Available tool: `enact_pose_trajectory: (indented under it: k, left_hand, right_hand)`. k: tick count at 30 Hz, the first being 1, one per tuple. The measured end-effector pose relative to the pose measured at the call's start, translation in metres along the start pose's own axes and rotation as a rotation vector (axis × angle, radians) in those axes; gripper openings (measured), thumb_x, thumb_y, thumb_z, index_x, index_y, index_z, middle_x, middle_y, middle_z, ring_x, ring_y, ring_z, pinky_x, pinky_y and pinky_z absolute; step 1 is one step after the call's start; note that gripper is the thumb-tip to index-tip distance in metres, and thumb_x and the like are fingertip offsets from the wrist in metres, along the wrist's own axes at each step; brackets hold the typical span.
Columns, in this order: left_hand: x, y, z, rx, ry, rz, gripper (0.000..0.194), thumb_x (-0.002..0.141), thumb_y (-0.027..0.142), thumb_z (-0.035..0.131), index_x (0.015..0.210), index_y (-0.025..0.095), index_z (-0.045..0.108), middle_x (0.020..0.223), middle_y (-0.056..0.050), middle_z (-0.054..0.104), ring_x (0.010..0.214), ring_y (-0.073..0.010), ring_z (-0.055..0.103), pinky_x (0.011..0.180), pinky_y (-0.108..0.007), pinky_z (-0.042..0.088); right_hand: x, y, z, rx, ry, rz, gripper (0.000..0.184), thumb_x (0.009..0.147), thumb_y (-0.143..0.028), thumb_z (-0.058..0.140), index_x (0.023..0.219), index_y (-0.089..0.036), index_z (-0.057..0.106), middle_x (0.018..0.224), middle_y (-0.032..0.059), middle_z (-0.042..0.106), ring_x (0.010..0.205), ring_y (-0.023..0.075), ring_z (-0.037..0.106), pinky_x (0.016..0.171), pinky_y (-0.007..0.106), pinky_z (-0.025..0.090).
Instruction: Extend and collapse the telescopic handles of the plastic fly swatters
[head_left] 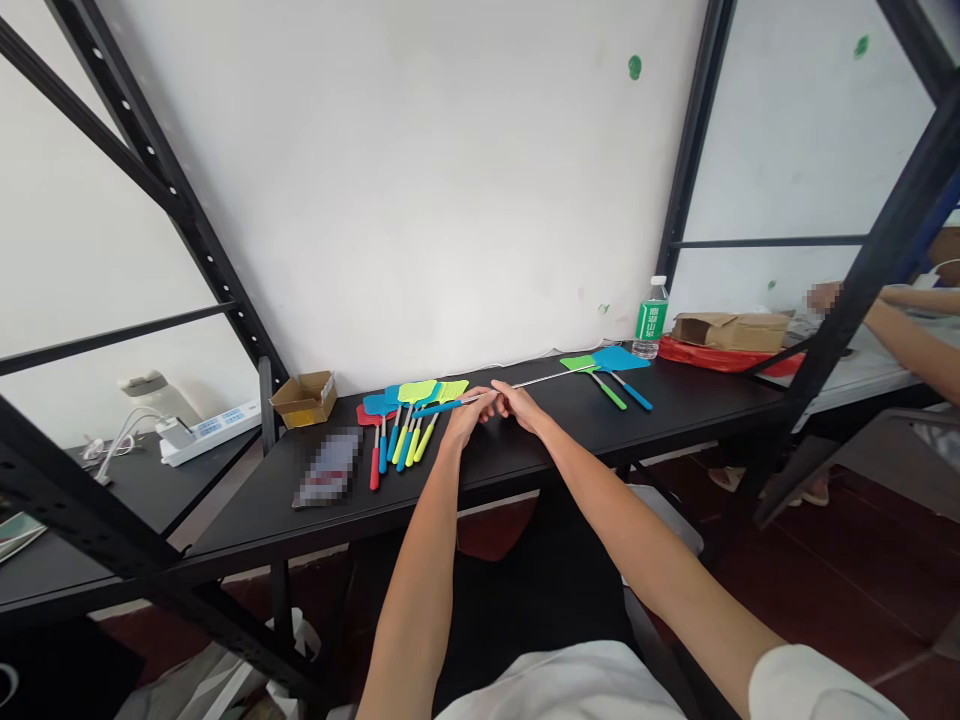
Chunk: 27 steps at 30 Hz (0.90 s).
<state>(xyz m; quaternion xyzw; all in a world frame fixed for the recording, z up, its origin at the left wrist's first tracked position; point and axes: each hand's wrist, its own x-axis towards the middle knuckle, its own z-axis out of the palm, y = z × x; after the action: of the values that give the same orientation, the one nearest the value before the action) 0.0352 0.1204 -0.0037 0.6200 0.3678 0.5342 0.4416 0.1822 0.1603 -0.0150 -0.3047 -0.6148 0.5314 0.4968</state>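
Note:
My left hand [466, 415] is closed around a telescopic fly swatter near its blue handle [439, 408], which points left. Pinched on the same swatter's thin metal rod [551, 377] is my right hand [517, 405], right beside the left one. The rod runs right to the swatter heads at the table's back; which head belongs to it I cannot tell. There lie a green fly swatter [613, 397] and a blue fly swatter [621, 358]. Left of my hands, several fly swatters with red, blue and yellow handles lie in a row, including a red one [375, 465].
The black table [555, 440] stands against a white wall. On it are a small cardboard box [304, 400], a blurred flat packet [330, 468] and a water bottle [651, 320]. Black metal posts frame both sides. Another person's arm [915, 335] shows at far right.

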Motion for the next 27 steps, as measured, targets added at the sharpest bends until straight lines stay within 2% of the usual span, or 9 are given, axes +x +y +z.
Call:
enact_pose_trajectory:
  k: [3, 13, 20, 27]
  left_hand:
    - [0.001, 0.000, 0.000, -0.005, 0.027, -0.032, 0.031, 0.081, 0.048, 0.067, 0.073, 0.018, 0.067, 0.063, 0.000, 0.059, 0.054, -0.0106, 0.048, 0.052, -0.024, 0.034]
    - [0.006, -0.004, 0.000, -0.102, 0.141, -0.089, 0.032, 0.075, 0.044, 0.071, 0.063, 0.017, 0.061, 0.057, 0.001, 0.055, 0.048, -0.0084, 0.045, 0.048, -0.023, 0.031]
    - [0.013, -0.011, -0.003, -0.185, 0.292, -0.110, 0.029, 0.075, 0.041, 0.066, 0.061, 0.017, 0.059, 0.047, 0.005, 0.043, 0.041, -0.0065, 0.036, 0.044, -0.022, 0.030]
    - [0.010, -0.010, -0.004, -0.178, 0.237, -0.101, 0.032, 0.075, 0.045, 0.070, 0.067, 0.015, 0.064, 0.051, 0.001, 0.052, 0.045, -0.0083, 0.045, 0.046, -0.022, 0.036]
  right_hand:
    - [0.002, 0.001, 0.000, 0.021, -0.026, 0.003, 0.057, 0.086, -0.056, 0.057, 0.041, -0.020, 0.054, 0.045, 0.0032, 0.054, 0.050, 0.0141, 0.049, 0.058, 0.030, 0.035]
    - [0.010, 0.006, 0.000, 0.107, 0.036, 0.071, 0.043, 0.074, -0.053, 0.066, 0.050, -0.019, 0.062, 0.047, 0.0008, 0.055, 0.047, 0.0112, 0.045, 0.053, 0.027, 0.034]
    - [0.009, 0.005, -0.001, 0.188, 0.106, 0.078, 0.036, 0.071, -0.050, 0.068, 0.056, -0.018, 0.064, 0.052, 0.0019, 0.060, 0.049, 0.0111, 0.048, 0.053, 0.027, 0.036]
    - [0.007, 0.005, -0.002, 0.207, 0.119, 0.081, 0.035, 0.072, -0.049, 0.070, 0.057, -0.017, 0.065, 0.056, 0.0029, 0.062, 0.049, 0.0105, 0.049, 0.052, 0.026, 0.037]
